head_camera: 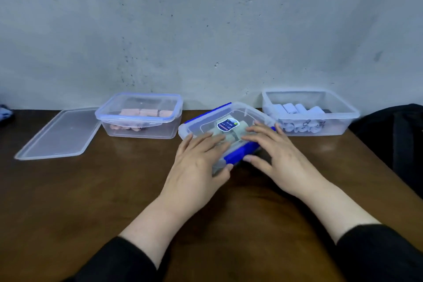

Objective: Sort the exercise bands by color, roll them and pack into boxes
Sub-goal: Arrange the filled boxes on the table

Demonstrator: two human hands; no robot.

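A clear box with a lid and blue clips sits mid-table, and pale green rolled bands show through the lid under a sticker. My left hand lies flat on the lid's near left part, thumb at the front edge. My right hand presses the lid's right side with straight fingers, thumb by the blue front clip. To the left stands a lidded box holding pink rolled bands. An open box at the right holds several light blue rolled bands.
A loose clear lid lies flat on the brown table at the far left. A black bag sits at the right table edge. A grey wall stands right behind the boxes. Bare wood table spreads in front.
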